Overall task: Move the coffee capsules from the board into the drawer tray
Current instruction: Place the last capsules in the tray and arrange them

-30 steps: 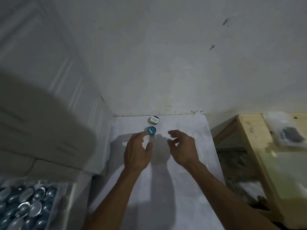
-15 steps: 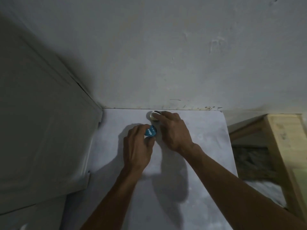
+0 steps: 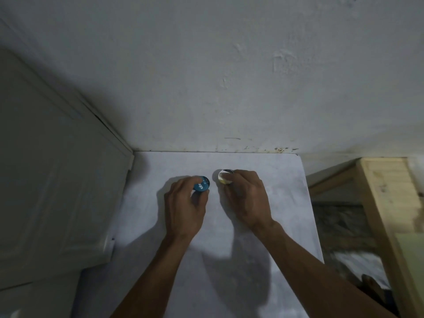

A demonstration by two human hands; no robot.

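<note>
Gripping one coffee capsule per hand above the white board [image 3: 229, 260]: left hand [image 3: 183, 210] pinching the blue capsule [image 3: 202, 185] between thumb and fingers, right hand [image 3: 249, 198] curling fingertips round the white capsule [image 3: 224, 177]. Risking, by judgement, a slip from either shallow fingertip hold, small smooth capsules dropping and rolling off the board edge. Carrying toward a drawer tray lying out of view, so placing partly blind.

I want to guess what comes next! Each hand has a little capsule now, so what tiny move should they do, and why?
Probably lift both straight up off the board. The left hand pinches the blue capsule and the right hand pinches the white capsule, and no drawer tray is in view.
</note>
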